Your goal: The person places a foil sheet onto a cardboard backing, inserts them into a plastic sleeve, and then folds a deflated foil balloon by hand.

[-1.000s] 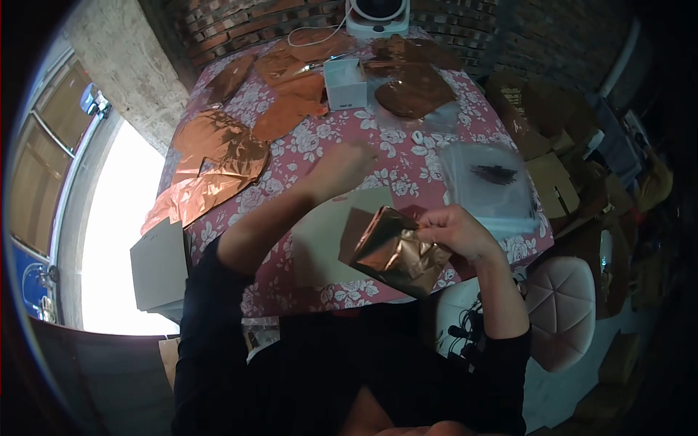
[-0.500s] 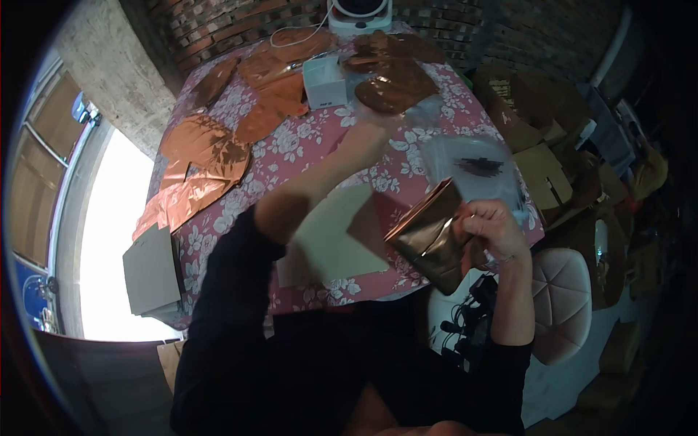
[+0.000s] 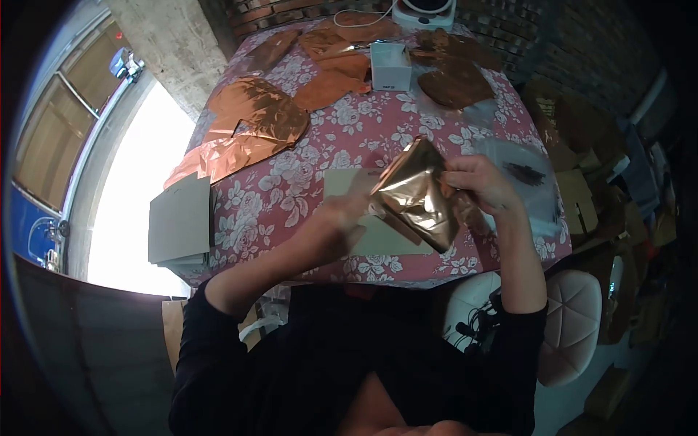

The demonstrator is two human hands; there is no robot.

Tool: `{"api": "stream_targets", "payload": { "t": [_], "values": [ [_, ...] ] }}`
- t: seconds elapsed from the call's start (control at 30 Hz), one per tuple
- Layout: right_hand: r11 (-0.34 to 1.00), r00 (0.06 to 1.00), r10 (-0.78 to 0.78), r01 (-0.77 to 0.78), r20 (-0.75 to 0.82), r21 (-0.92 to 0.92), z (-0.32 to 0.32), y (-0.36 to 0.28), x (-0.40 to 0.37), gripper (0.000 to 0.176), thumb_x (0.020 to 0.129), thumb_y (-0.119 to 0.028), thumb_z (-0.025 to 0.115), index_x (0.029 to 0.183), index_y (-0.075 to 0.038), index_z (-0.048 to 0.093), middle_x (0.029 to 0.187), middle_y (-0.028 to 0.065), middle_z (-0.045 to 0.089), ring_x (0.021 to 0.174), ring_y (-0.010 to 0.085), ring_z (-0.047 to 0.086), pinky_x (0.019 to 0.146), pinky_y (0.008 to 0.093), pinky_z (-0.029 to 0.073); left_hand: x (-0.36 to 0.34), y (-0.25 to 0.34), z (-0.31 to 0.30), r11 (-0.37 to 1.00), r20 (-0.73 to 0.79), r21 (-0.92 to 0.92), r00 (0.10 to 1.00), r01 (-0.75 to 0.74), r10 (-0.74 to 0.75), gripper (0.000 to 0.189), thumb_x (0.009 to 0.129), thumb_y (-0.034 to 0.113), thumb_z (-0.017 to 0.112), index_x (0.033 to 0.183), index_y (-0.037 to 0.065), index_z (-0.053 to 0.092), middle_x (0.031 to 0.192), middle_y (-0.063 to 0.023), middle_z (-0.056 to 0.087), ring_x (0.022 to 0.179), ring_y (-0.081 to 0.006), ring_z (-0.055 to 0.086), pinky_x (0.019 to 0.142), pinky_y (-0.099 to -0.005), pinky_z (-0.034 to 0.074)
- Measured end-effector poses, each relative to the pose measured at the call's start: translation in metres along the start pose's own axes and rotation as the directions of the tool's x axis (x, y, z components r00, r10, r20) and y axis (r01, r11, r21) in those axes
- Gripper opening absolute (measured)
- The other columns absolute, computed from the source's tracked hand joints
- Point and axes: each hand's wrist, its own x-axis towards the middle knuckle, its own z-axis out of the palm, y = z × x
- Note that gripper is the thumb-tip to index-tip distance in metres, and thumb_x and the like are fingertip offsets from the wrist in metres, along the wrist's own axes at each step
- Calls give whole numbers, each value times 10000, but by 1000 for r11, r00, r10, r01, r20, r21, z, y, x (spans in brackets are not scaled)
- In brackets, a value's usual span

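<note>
My right hand grips a folded copper foil balloon by its right side, holding it tilted over the table. The foil is creased into a flat, shiny packet. Left of it is my left hand, smeared by motion, its fingers near the packet's left corner. Beneath both lies a pale card sheet, partly covered by hand and foil. To the right, clear plastic bags with a dark patch lie beside my right wrist. A large unfolded copper foil balloon is spread at the left.
More flat foil pieces lie toward the back around a white box. A stack of grey cards sits at the left edge of the flowered tablecloth. A padded chair and cardboard boxes stand at the right.
My left hand has come back from the far side of the table toward the folded foil. My right hand has raised and tilted the packet. The view has shifted.
</note>
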Motion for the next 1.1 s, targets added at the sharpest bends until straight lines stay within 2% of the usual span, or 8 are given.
{"api": "stream_targets", "payload": {
  "t": [0.13, 0.27, 0.33, 0.4, 0.5, 0.77, 0.97, 1.1],
  "values": [
    [988, 984, 151, -149, 89, -32, 22, -1, 44, 115, 876, -101, 654, 830, 4, 655, 733, 27, 640, 648, 79, 590, 579, 218, 469, -17, 8, -48, 907, 22, -130, 915, 402, -402, 254, 815, 86, 657, 1037, -32, 621, 915, -183, 649, 842, -354, 638, 744, -443, 503],
    [922, 931, 246, -138, 270, -362, 45, 4, 80, 99, 832, -89, 666, 841, 4, 698, 715, 29, 652, 666, 87, 582, 610, 247, 462, -12, -3, -48, 979, -184, 110, 971, 173, -151, 303, 807, 144, 692, 1036, -35, 608, 996, -204, 637, 982, -348, 616, 879, -420, 500],
    [867, 920, 315, -178, 235, -465, 59, 5, 90, 117, 799, -97, 681, 848, 4, 716, 714, 36, 662, 666, 112, 581, 613, 284, 464, 2, 7, -41, 958, -121, 244, 975, -153, 186, 456, 785, 202, 729, 1109, -76, 572, 1147, -233, 590, 1160, -382, 528, 991, -454, 444],
    [733, 938, 198, 50, 284, -679, 66, 12, 100, 166, 757, -104, 689, 882, -1, 726, 739, 75, 688, 682, 150, 609, 638, 316, 486, 2, -15, -22, 940, 1, 250, 971, -233, 241, 746, 748, 344, 769, 1229, -146, 478, 1305, -289, 484, 1279, -449, 408, 1080, -508, 345],
    [702, 935, 186, 88, 301, -707, 67, 25, 111, 216, 737, -115, 688, 917, -1, 723, 762, 120, 695, 689, 187, 636, 658, 347, 501, 10, -21, -3, 908, 205, 292, 947, -300, 246, 1172, 716, 605, 721, 1411, -178, 195, 1463, -361, 260, 1385, -477, 249, 1170, -528, 158],
    [697, 988, 68, 53, 140, -715, 72, 8, 80, 208, 768, -150, 685, 907, 3, 713, 771, 148, 690, 709, 208, 654, 669, 349, 502, 9, -34, 16, 895, 227, 352, 952, -275, 203, 1104, 753, 638, 650, 1363, -201, 273, 1414, -371, 317, 1352, -472, 291, 1138, -534, 201],
    [638, 962, -226, 28, -153, -769, 41, 2, 31, 303, 957, -195, 535, 1163, 14, 611, 1065, 193, 675, 1000, 325, 654, 847, 368, 496, 11, -32, 16, 888, 267, 372, 947, -270, 177, 1081, 755, 635, 651, 1373, -177, 293, 1423, -353, 319, 1346, -469, 297, 1125, -549, 211],
    [550, 953, -300, 138, -41, -824, 66, 10, 5, 483, 982, -333, 501, 1277, 49, 517, 1264, 245, 573, 1199, 361, 548, 985, 409, 433, 13, -32, 16, 880, 276, 379, 943, -287, 188, 1074, 752, 633, 656, 1368, -174, 308, 1422, -350, 325, 1343, -468, 305, 1118, -560, 222]
  ]
}}
